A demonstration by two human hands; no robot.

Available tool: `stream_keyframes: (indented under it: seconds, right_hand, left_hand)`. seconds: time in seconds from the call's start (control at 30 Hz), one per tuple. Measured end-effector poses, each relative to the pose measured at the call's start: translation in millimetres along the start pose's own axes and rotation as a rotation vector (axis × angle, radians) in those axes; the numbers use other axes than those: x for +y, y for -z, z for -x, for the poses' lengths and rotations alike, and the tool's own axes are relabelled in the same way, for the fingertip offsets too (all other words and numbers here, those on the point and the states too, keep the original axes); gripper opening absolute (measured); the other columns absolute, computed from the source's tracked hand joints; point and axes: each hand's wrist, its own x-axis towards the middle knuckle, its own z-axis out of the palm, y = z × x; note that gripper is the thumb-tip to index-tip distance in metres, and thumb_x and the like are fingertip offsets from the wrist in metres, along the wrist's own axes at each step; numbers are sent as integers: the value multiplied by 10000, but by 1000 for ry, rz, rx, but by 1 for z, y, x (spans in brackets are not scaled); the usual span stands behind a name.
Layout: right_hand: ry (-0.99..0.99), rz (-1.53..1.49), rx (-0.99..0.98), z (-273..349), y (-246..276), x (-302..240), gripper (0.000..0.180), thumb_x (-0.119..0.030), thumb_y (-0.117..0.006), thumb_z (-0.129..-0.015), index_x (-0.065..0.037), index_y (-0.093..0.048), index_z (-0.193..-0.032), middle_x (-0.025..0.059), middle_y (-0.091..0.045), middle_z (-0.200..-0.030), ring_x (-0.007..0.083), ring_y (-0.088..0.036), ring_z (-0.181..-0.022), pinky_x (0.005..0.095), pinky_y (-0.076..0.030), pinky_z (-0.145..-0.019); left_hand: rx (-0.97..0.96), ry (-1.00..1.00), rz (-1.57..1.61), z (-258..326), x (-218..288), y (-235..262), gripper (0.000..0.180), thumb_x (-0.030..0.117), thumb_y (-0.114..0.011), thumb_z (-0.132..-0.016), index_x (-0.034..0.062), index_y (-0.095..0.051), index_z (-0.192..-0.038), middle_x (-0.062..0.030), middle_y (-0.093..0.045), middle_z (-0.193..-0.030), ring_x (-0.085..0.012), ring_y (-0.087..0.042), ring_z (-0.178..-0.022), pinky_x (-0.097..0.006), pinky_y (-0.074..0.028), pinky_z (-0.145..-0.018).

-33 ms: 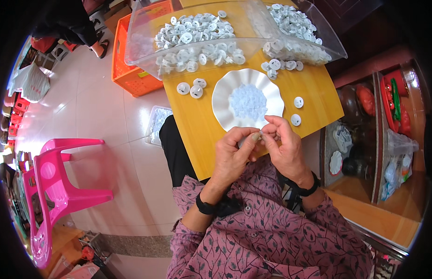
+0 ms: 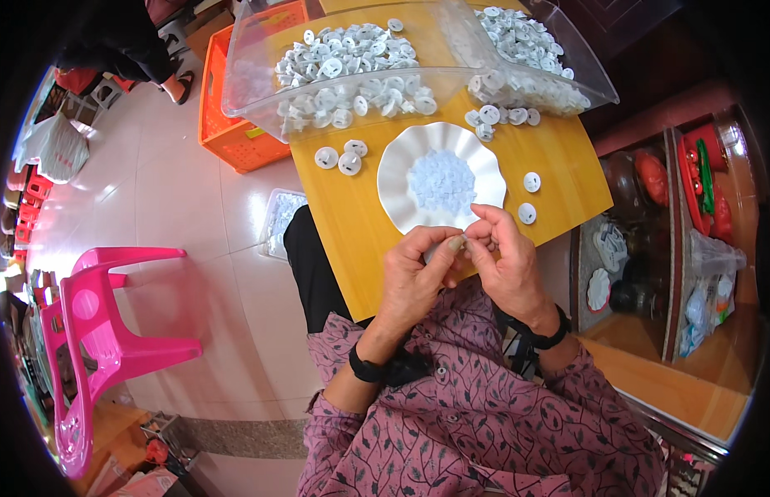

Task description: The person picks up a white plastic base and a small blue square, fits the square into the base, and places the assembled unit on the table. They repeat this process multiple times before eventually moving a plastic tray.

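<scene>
My left hand (image 2: 418, 269) and my right hand (image 2: 507, 265) meet over the near edge of the wooden table, thumbs and fingertips pinched together. Whatever lies between the fingertips is too small and too covered to name. Just beyond them sits a white plate with a wavy rim (image 2: 395, 178), holding a heap of small pale-blue translucent pieces (image 2: 441, 180). Two round white plastic parts lie right of the plate, one of them a white disc (image 2: 527, 214). Left of it is a small group of similar white discs (image 2: 349, 163).
Clear plastic bins (image 2: 236, 91) full of white parts stand along the table's far side, with loose parts by the right one. An orange crate (image 2: 244, 145) and a pink chair (image 2: 120, 331) are on the left. Open shelves (image 2: 642, 348) stand on the right. Another person's foot (image 2: 182, 87) shows far left.
</scene>
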Motion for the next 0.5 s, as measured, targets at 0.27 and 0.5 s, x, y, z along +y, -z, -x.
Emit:
stream_keyframes:
  seconds: [0.27,0.5]
  right_hand:
    - [-55,-43,-37,1,1,-8,389,24,-630,-901,33,-491,-1264,123,-673,-874,186,-689,-825,296,-546,-723]
    - [-237,-410,43,11,-14,1,226,-2,-655,-917,42,-587,-1128,74,-666,-948,117,-663,-851,254,-546,-751]
  left_hand:
    - [24,-28,-197,1,4,-2,139,102,-642,-972,-20,-669,-1032,-40,-661,-777,-56,-588,-610,-184,-469,-495]
    - [81,122,362,-4,3,0,164,131,-649,-974,-25,-650,-1026,-63,-672,-796,-73,-601,-611,-181,-469,-498]
